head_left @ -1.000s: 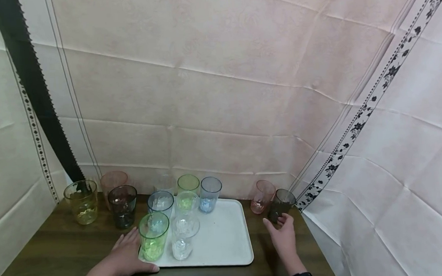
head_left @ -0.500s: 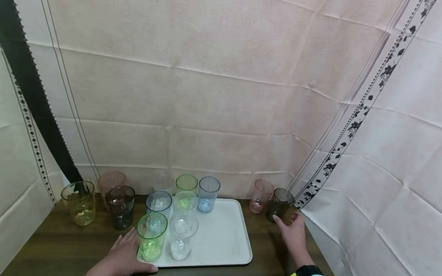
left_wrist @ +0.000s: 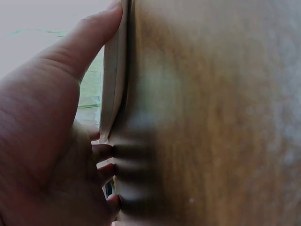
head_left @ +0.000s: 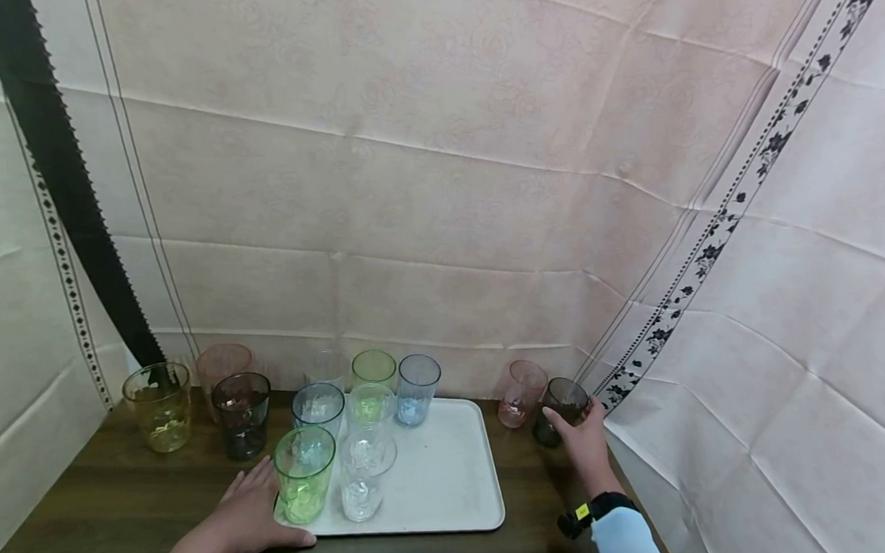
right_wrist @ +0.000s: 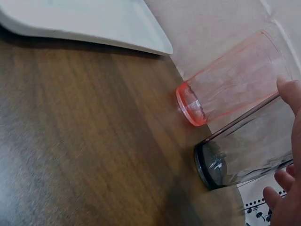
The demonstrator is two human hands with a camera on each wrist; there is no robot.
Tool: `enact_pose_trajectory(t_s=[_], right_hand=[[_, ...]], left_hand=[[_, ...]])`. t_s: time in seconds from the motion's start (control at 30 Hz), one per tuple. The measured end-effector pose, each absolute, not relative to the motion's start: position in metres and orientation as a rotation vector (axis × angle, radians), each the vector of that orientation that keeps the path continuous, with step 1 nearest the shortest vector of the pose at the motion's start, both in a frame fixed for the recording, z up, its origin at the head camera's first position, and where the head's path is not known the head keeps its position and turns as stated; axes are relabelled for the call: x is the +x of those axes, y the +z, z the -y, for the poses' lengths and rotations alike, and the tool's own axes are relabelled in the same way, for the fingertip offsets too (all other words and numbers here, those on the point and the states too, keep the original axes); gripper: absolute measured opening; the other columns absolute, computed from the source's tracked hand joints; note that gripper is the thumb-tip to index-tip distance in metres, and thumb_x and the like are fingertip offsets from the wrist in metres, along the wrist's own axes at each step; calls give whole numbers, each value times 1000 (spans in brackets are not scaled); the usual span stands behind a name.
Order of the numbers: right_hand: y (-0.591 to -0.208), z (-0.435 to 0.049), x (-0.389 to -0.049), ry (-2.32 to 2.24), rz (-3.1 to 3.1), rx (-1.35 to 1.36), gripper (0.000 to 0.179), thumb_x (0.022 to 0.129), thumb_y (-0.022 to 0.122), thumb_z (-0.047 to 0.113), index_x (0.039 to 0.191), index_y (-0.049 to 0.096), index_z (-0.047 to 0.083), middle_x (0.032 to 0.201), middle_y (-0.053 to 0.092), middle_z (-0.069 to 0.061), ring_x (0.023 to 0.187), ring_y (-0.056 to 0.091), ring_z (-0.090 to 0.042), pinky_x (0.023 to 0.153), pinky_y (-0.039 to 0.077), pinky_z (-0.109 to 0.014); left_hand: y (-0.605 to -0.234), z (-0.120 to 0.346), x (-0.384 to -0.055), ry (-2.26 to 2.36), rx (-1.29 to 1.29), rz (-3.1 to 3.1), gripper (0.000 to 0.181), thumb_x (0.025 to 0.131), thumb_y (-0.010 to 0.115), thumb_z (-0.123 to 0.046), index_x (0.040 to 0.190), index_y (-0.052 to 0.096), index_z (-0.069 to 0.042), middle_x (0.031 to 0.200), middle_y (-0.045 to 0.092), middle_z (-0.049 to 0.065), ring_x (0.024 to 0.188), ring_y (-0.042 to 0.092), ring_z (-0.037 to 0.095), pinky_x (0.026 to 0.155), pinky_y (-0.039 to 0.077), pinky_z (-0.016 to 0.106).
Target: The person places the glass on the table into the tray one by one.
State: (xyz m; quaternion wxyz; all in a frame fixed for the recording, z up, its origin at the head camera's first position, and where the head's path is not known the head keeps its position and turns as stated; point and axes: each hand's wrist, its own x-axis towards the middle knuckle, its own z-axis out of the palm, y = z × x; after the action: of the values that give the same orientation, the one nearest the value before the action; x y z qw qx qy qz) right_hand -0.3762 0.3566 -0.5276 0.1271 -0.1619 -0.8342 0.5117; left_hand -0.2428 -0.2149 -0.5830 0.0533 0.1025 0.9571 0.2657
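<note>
My left hand (head_left: 240,511) lies at the front left corner of a white tray (head_left: 453,476). Its thumb touches the tray's front edge, and its fingers stretch along the left side. Beside it on the tray stands a green glass (head_left: 303,476). At the right, my right hand (head_left: 586,444) holds a dark grey glass (right_wrist: 249,146) between thumb and fingers; the glass stands on the table. A pink glass (right_wrist: 230,80) is just left of that one. More glasses share the tray: a clear glass (head_left: 362,494), a blue-rimmed glass (head_left: 318,408), a light blue glass (head_left: 417,395) and others behind.
On the left of the wooden table (head_left: 87,512) stand a yellow glass (head_left: 160,412), a dark glass (head_left: 242,421) and a pink glass (head_left: 222,363). A pale patterned cloth (head_left: 439,210) hangs close behind the table and along both sides.
My right hand has shifted right, then forward onto the dark grey glass, its thumb and fingers now around it. The left hand stays at the tray corner.
</note>
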Motion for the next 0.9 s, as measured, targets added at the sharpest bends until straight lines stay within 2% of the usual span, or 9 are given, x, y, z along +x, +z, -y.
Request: enact_pose_trajectory(t_s=[0.2, 0.4, 0.9], right_hand=[[-525, -358, -378, 1489, 2412, -436, 122, 86, 81, 48, 168, -1, 9, 168, 15, -28, 152, 22, -43, 121, 26, -59], [-525, -359, -377, 1489, 2389, -404, 113, 90, 80, 44, 168, 6, 9, 165, 26, -26, 150, 27, -42, 120, 30, -59], [-521, -359, -370, 1479, 2410, -416, 110, 89, 81, 37, 167, 10, 6, 165, 27, -27, 148, 29, -44, 117, 33, -61]], left_hand=[[-586, 215, -243, 813, 311, -2924, 143, 61, 77, -85, 158, 33, 11, 161, 28, 36, 148, 17, 55, 115, 14, 75], [-586, 215, -244, 826, 298, -2913, 143, 60, 79, -83, 158, 32, 11, 161, 28, 36, 148, 17, 55, 115, 13, 75], [-581, 214, -239, 808, 333, -2941, 141, 62, 78, -82, 159, 33, 10, 162, 28, 36, 148, 17, 55, 115, 14, 76]])
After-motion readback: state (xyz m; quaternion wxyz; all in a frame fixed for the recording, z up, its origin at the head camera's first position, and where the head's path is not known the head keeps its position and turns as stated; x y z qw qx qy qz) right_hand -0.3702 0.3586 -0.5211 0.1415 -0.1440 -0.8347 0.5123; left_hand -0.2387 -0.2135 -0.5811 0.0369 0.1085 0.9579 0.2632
